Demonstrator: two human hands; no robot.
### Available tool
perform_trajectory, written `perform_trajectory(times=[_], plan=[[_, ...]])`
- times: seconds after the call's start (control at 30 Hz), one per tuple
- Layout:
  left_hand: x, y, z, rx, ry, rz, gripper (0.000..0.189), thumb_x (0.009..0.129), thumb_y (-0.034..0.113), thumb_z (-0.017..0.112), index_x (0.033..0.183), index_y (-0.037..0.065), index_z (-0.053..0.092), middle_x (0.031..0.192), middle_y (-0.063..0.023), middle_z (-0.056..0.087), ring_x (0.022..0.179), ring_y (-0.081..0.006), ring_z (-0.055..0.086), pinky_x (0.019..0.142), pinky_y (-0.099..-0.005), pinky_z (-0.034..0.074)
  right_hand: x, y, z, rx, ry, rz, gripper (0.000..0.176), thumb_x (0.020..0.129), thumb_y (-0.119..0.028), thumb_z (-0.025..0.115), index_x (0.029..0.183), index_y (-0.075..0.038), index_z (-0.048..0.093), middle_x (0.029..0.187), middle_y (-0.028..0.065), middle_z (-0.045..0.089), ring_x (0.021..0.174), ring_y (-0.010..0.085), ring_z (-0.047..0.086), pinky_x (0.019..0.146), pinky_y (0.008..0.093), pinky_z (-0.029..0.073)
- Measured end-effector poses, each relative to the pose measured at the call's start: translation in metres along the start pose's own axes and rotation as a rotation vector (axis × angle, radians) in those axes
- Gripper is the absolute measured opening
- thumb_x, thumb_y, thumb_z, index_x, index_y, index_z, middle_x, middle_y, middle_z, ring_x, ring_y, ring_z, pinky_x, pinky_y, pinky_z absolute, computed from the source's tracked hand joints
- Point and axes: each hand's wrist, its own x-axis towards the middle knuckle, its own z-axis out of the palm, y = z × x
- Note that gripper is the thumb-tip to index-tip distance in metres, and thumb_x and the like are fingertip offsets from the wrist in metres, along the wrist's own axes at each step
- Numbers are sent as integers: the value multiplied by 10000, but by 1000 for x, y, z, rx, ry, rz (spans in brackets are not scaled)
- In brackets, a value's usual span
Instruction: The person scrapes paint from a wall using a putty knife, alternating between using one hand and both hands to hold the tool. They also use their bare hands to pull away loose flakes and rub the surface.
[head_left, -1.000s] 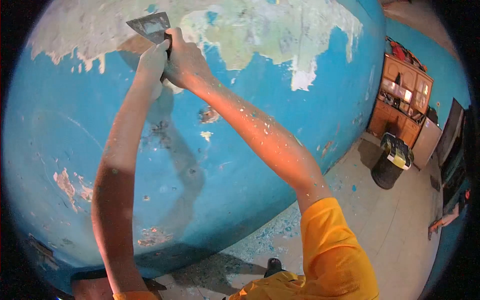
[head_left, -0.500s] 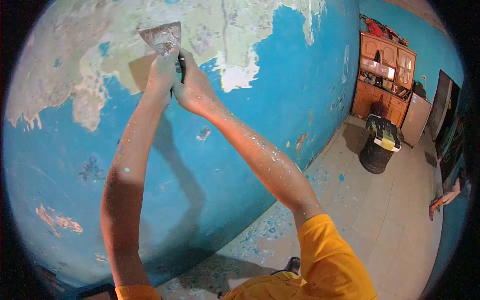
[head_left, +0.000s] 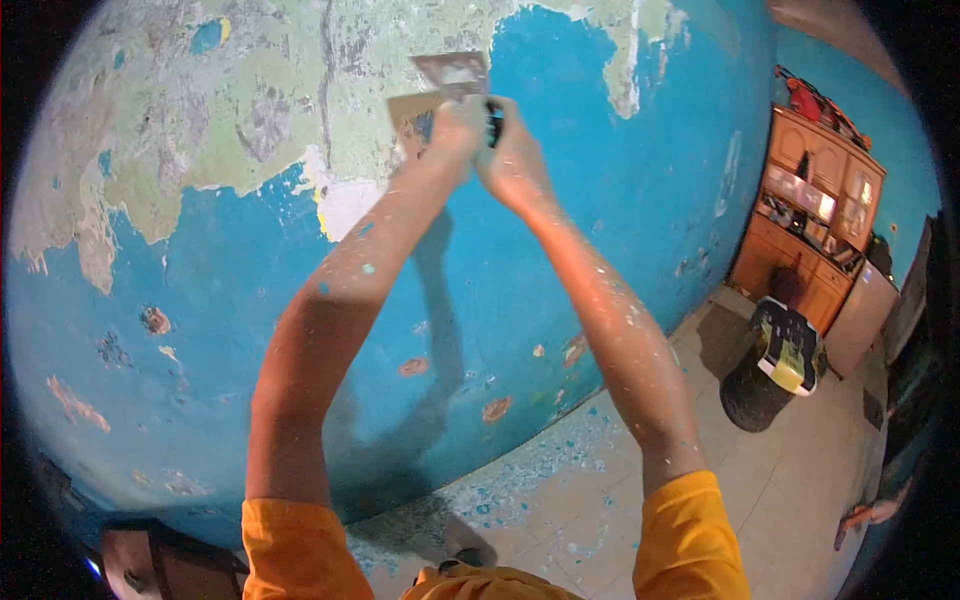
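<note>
A paint scraper (head_left: pixel 462 72) with a wide, worn metal blade is held up against the wall, its blade at the border between pale bare plaster (head_left: pixel 265 110) and blue paint (head_left: pixel 570 200). My left hand (head_left: pixel 460 130) is closed around the handle from the left side. From the right, my right hand (head_left: pixel 512 155) wraps the same dark handle, close beside the left. Both arms are stretched upward and speckled with paint flakes. The blade's tan shadow falls on the wall left of the hands.
Blue paint chips (head_left: pixel 520 490) litter the tiled floor along the wall. A black bucket (head_left: pixel 750 395) stands to the right, before a wooden cabinet (head_left: pixel 785 260) and a refrigerator (head_left: pixel 862 315). Dark wooden furniture (head_left: pixel 150 565) sits at lower left. Part of a person (head_left: pixel 870 513) shows at the right edge.
Both hands and the scraper have moved right along the wall, past the whitish bare patch. The camera view has shifted too. The grip stays the same.
</note>
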Motion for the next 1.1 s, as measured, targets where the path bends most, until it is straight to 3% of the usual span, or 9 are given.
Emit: perform_trajectory(times=[0.07,0.13,0.23,0.4,0.53,0.87,0.93,1.03,1.1], plan=[[19,-16,36,123,-139,133,306,915,272,494,965,6,639,855,-95,630,735,-195,578,655,-361,459,11,31,-19,-24,17,7,445,870,-185,569,1283,-62,459,1135,250,620,1063,380,612,891,431,475],[24,-20,72,69,-124,113,318,911,281,497,966,0,635,848,-101,625,728,-196,575,648,-362,453,23,63,-32,13,87,-80,497,869,-276,583,1316,-128,427,1100,268,622,1029,446,592,854,517,476],[45,-34,118,-52,-110,77,335,909,282,490,947,-21,629,827,-112,613,717,-195,567,632,-364,441,46,104,-49,-72,62,-9,463,899,-203,522,1350,-121,455,1199,240,599,1125,399,575,923,431,459],[106,-52,192,-204,-173,72,352,921,267,469,892,-49,622,807,-122,611,698,-190,562,606,-364,430,112,162,-83,-120,34,-2,471,906,-189,493,1375,-155,464,1239,225,582,1169,406,538,954,436,439],[146,-47,267,-76,-173,117,351,930,271,453,909,-24,642,798,-137,632,687,-193,578,607,-355,440,159,211,-125,-127,76,-23,470,914,-194,482,1382,-159,459,1255,215,575,1185,407,522,967,428,433],[238,-89,445,-28,-42,59,459,905,333,443,922,-83,638,855,-177,654,780,-228,612,706,-396,465,251,359,-213,-147,53,20,443,936,-271,469,1378,-253,475,1247,234,572,1169,425,523,965,453,433],[250,-101,472,98,-26,164,529,893,335,419,1032,-136,615,1027,-294,646,977,-371,641,868,-438,470,264,388,-231,-177,32,5,468,916,-275,480,1383,-250,470,1209,245,590,1140,440,536,949,468,441],[294,-73,517,163,48,222,526,889,334,420,1039,-130,618,1067,-299,635,1011,-390,626,909,-441,451,326,415,-263,-191,39,-146,479,845,-145,468,1323,-161,507,1142,290,597,1080,477,552,934,512,452],[300,-36,547,97,113,252,525,888,333,422,1042,-129,618,1075,-300,632,1026,-389,620,917,-437,445,381,426,-289,-206,41,-212,462,853,-178,478,1313,-167,530,1130,283,607,1074,472,558,921,500,457]])
